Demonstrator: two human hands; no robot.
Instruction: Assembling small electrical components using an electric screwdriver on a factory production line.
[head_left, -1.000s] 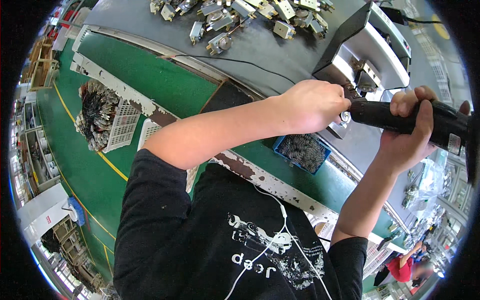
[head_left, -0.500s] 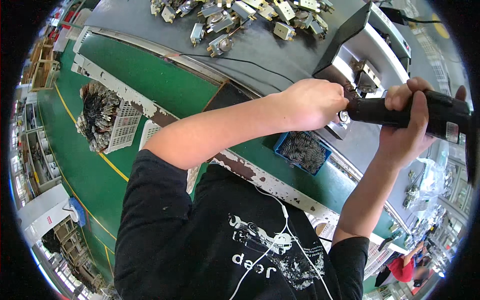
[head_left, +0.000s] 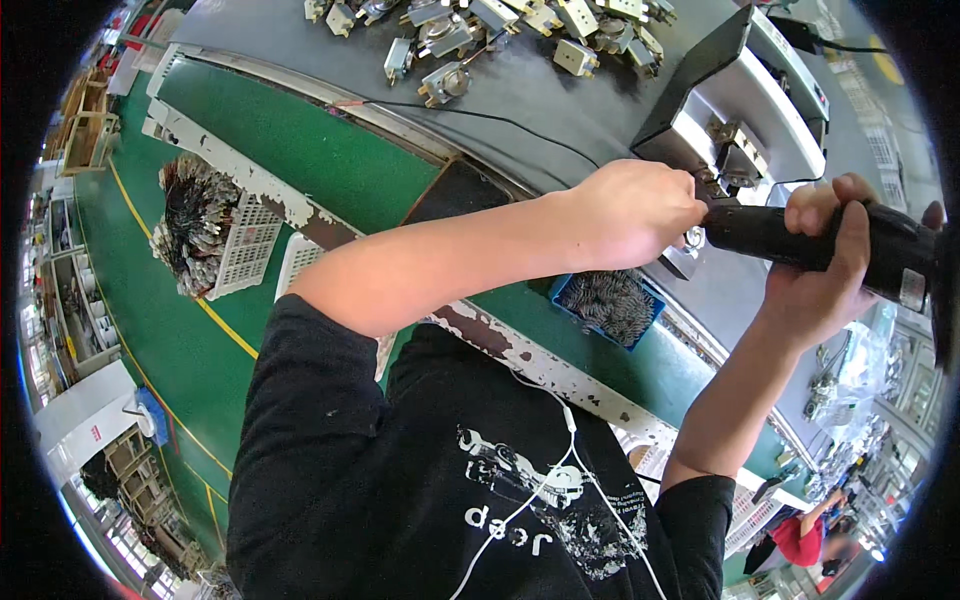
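My right hand [head_left: 825, 255] is wrapped round the thick black barrel of an electric screwdriver [head_left: 755, 228], its narrow end turned toward my left hand. At that end my left hand [head_left: 640, 210] is closed, the fingertips hidden, so what they grip cannot be made out. A small shiny metal part [head_left: 692, 238] shows just under the left fingers. Right behind the hands stands a metal fixture [head_left: 690, 125] with an angled black-edged plate, and a metal block [head_left: 740, 155] is mounted in it.
Several small metal switch-like units [head_left: 445, 40] lie heaped at the far side of the grey bench [head_left: 540, 105]. A thin black cable [head_left: 480, 115] crosses it. Below my left wrist sits a blue bin [head_left: 610, 305] of small dark metal pieces. A white crate [head_left: 245, 250] holds wire bundles on the left.
The electric screwdriver and my right hand have shifted slightly right and down, the tool tilting a little more. My left hand stays closed at its narrow end, moved very slightly right.
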